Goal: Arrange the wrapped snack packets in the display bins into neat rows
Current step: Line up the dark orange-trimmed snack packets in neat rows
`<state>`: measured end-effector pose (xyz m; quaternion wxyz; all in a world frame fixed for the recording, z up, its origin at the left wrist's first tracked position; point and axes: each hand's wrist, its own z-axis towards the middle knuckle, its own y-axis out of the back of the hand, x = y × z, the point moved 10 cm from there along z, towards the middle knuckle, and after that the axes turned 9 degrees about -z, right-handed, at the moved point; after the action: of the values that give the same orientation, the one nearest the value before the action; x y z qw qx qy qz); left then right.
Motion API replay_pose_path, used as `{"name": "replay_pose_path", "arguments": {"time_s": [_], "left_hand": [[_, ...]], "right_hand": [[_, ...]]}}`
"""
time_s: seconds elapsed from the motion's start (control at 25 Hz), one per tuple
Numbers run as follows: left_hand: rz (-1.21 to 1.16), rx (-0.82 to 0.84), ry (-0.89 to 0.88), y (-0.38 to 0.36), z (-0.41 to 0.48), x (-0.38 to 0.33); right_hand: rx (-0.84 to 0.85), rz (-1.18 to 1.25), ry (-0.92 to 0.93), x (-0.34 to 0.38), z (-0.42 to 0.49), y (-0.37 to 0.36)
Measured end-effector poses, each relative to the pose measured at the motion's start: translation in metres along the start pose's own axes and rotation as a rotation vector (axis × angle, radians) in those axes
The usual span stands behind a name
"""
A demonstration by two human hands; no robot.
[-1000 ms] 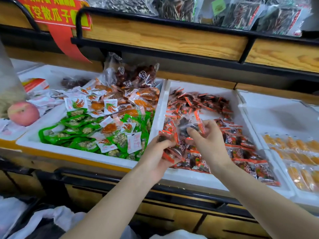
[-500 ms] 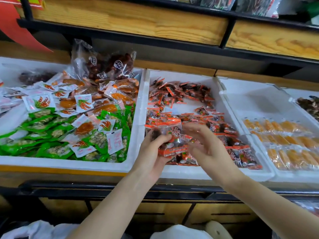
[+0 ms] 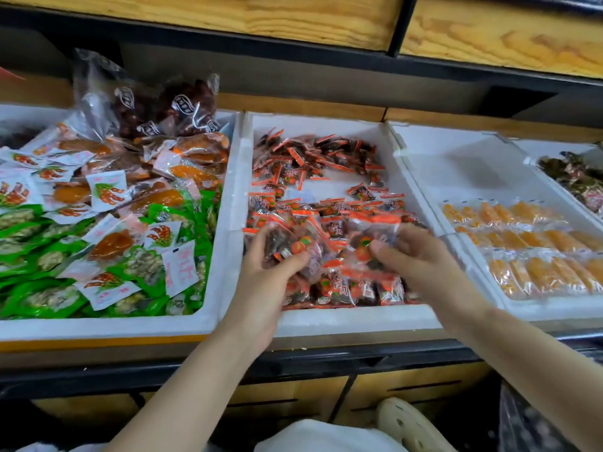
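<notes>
Fingers of the left hand [image 3: 261,272] curl round a bunch of clear orange-trimmed snack packets [image 3: 293,244] with dark filling, thumb pressed on top, above the near left corner of the middle white foam bin [image 3: 352,318]. The right hand [image 3: 421,259] pinches more of these packets just beside it, over the near edge. Others lie loose toward the far wall. Green and white plastic packets [image 3: 143,265] heap the left foam bin [image 3: 215,288]; yellow-orange wrapped pieces [image 3: 538,243] lie in rows in the right foam bin [image 3: 473,171].
</notes>
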<state>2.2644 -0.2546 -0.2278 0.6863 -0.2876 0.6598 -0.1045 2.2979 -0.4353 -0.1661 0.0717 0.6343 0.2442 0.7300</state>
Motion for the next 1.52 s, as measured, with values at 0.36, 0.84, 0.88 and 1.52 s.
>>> {"name": "replay_pose_path", "arguments": {"time_s": [0.36,0.84,0.88,1.52], "left_hand": [[-0.277,-0.083,-0.006,0.006,0.020,-0.001],[-0.193,0.024,0.004,-0.018,0.009,0.007],[-0.190,0.043,0.012,-0.022,0.006,0.009],[0.028,0.151,0.241,-0.030,-0.056,0.071]], "right_hand": [[-0.025,-0.458,-0.106,-0.072,0.029,0.006],[-0.089,-0.581,-0.032,-0.071,0.029,0.002],[-0.104,-0.601,0.004,-0.065,0.026,0.002],[0.194,0.365,-0.323,-0.071,-0.063,-0.037]]}}
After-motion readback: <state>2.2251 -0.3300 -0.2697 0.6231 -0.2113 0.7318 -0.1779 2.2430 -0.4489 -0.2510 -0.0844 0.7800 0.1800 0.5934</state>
